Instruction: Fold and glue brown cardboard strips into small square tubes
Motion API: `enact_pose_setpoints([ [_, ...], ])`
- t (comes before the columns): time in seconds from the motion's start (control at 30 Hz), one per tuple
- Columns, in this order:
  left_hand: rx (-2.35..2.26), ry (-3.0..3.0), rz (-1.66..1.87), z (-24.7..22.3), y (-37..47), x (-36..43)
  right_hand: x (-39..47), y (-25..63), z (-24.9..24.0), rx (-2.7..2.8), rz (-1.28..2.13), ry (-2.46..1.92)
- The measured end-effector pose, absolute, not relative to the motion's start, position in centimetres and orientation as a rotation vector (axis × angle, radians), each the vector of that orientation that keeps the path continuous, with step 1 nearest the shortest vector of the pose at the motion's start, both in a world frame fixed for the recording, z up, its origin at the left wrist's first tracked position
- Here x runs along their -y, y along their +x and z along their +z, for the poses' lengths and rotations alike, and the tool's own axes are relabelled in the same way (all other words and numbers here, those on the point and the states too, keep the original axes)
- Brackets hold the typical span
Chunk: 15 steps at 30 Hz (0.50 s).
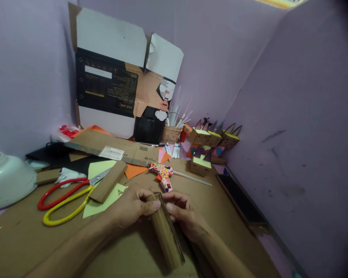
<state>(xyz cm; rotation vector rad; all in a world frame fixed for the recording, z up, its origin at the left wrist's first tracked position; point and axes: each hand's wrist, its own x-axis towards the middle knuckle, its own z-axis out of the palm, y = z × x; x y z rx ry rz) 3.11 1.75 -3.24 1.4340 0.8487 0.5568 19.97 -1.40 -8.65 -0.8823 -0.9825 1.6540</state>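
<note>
A folded strip of brown cardboard (166, 235) is held between my two hands over the table, its long edge running down toward me. My left hand (133, 206) grips its upper left side, thumb on top. On the other side, my right hand (185, 216) pinches the upper right edge with thumb and fingers. Just beyond them lies a flower-patterned glue gun (164, 175) with a glue stick (193, 178) out of its back. To the left are scissors (66, 200) with red and yellow handles, their blades partly under another folded cardboard piece (108, 181).
Cardboard covers the tabletop (121, 251). An opened printed box (107, 85) leans on the wall. Several small cardboard boxes with pointed ears (201, 164) stand back right, near a basket (171, 134) of sticks. A white bowl (10, 181) is at left, a dark flat panel (240, 199) at right.
</note>
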Motion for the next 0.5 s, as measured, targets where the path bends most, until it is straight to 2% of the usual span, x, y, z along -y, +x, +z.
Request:
enact_pose_setpoints([
  [0.3, -0.817, 1.351, 0.71, -3.91, 3.32, -1.25, 1.32, 20.06, -8.88, 1.019, 1.69, -0.821],
  [0.5, -0.806, 1.237, 0.628, -3.53, 3.3, -1.06, 1.17, 19.81, -8.57, 0.983, 1.748, -0.752],
])
